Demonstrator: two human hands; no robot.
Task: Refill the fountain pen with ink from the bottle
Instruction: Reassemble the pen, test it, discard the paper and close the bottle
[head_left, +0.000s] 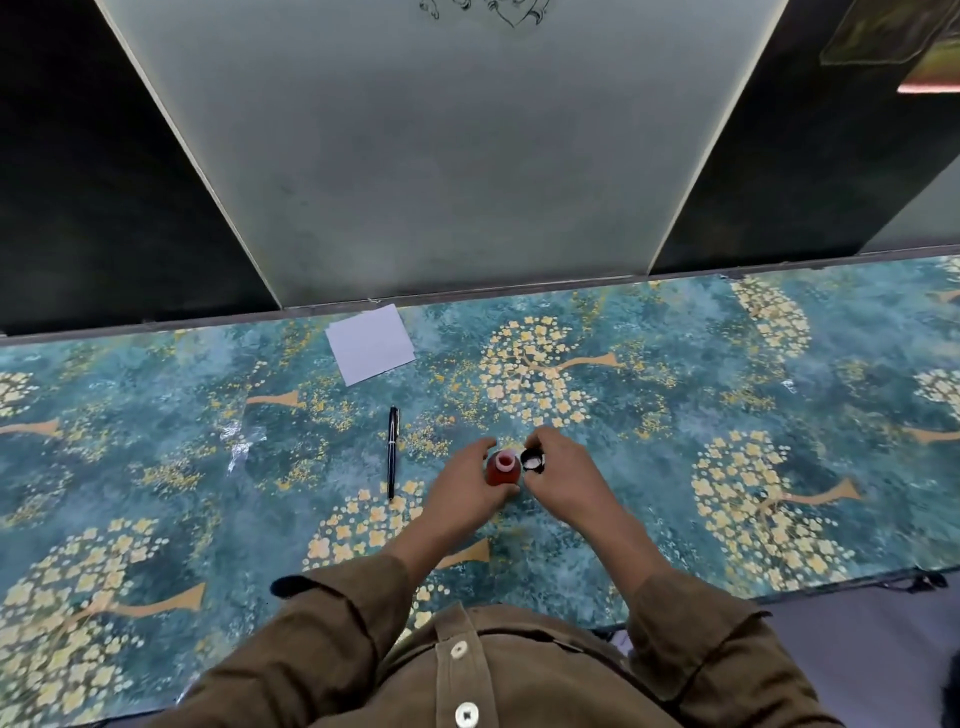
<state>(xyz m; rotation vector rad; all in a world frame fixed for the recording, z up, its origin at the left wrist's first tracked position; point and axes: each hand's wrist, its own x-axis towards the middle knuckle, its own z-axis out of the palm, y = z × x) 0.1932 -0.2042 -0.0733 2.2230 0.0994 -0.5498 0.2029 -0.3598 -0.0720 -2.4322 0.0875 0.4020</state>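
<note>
Bottle: ink bottle (503, 472) stood upright on the table near the middle of the view, a small rounded body of reddish-brown colour with a pale pink open mouth facing up; no cap sat on it.
Cap: a black cap (533, 460) with a white inner lining was off the bottle and just to its right, its underside turned toward the camera.
Left hand: the left hand (467, 491) curled round the left side of the bottle, fingers reaching past its far side and thumb at its near side, so the bottle was gripped and steadied.
Right hand: the right hand (563, 478) held the cap pinched at its fingertips, beside the bottle's mouth and slightly above table level; whether the cap touched the bottle could not be told.
Pen: a slim black fountain pen (392, 451) with a metallic clip lay flat on the table left of the bottle, apart from both hands, its long axis running away from the person; it was still capped as far as could be seen.
Paper: a white square sheet of paper (371, 344) lay farther back, near the table's far edge, beyond the pen.
Table: the table (727, 395) was covered in a glossy teal cloth printed with yellow blossom trees.
Sleeves: brown shirt sleeves (332, 623) with rolled cuffs covered both forearms.
Backdrop: a pale frosted panel (441, 156) rose behind the table between dark sections.
</note>
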